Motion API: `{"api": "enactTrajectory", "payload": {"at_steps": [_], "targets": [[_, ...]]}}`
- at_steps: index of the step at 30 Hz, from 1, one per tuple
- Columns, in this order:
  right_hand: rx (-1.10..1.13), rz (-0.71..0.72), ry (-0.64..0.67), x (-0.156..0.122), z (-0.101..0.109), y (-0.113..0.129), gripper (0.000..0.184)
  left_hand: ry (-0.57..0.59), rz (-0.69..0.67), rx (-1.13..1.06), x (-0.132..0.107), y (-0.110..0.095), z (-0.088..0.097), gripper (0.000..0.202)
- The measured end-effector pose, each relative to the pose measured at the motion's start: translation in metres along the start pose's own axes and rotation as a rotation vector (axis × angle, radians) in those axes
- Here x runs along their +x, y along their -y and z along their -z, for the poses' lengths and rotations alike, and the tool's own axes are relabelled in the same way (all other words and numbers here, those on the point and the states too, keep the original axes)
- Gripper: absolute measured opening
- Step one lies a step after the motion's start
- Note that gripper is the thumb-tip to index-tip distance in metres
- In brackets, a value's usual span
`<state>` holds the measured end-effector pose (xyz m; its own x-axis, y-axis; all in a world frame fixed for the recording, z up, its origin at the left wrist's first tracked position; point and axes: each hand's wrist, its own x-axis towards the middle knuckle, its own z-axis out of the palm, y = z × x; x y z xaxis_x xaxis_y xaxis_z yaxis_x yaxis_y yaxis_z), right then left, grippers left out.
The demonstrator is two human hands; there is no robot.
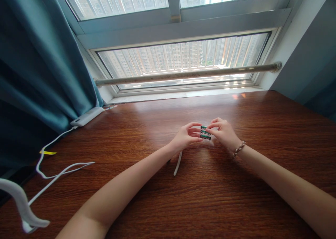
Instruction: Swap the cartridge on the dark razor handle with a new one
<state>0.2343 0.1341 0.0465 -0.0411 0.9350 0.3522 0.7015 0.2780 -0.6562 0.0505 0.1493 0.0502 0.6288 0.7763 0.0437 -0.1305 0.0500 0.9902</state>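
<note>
Both of my hands meet above the middle of a dark wooden table [210, 197]. Between them is a small stack of green and silver batteries [205, 132], lying side by side. My left hand [187, 136] pinches the left ends with curled fingers. My right hand [223, 132], with a braided bracelet [238, 149] at the wrist, pinches the right ends. A short white strip [177, 163] lies on the table under my left wrist, partly hidden by it.
A white power bank [87, 116] lies at the table's back left with a white cable [56, 158] trailing toward the front left edge. A teal curtain [34, 67] hangs at the left. A window with a metal rail [187, 74] runs along the far edge.
</note>
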Motion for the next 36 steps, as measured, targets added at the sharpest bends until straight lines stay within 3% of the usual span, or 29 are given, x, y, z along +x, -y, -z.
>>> {"api": "enactTrajectory", "payload": {"at_steps": [11, 16, 19, 25, 28, 33, 36], "targets": [[-0.107, 0.178, -0.19, -0.008, 0.001, 0.012, 0.007, -0.007, 0.009, -0.019, -0.001, 0.001, -0.002, 0.055], [-0.049, 0.15, -0.255, -0.005, 0.003, 0.012, 0.005, -0.016, 0.01, -0.037, -0.001, 0.0, -0.003, 0.055], [-0.041, 0.116, -0.251, -0.004, 0.003, 0.009, 0.01, -0.008, 0.006, -0.039, -0.002, 0.0, -0.003, 0.055], [0.002, 0.148, -0.221, -0.004, 0.003, 0.007, 0.005, -0.013, 0.011, -0.04, -0.002, 0.0, -0.003, 0.054], [0.167, 0.017, -0.208, -0.001, 0.003, 0.006, 0.01, -0.048, 0.033, -0.016, -0.002, -0.001, -0.004, 0.054], [0.675, -0.407, -0.176, 0.003, 0.001, 0.006, 0.016, -0.114, 0.056, 0.055, -0.002, 0.001, -0.007, 0.054], [0.834, -0.584, -0.098, 0.002, 0.001, 0.012, 0.012, -0.148, 0.041, 0.116, -0.002, 0.006, -0.008, 0.054]]}}
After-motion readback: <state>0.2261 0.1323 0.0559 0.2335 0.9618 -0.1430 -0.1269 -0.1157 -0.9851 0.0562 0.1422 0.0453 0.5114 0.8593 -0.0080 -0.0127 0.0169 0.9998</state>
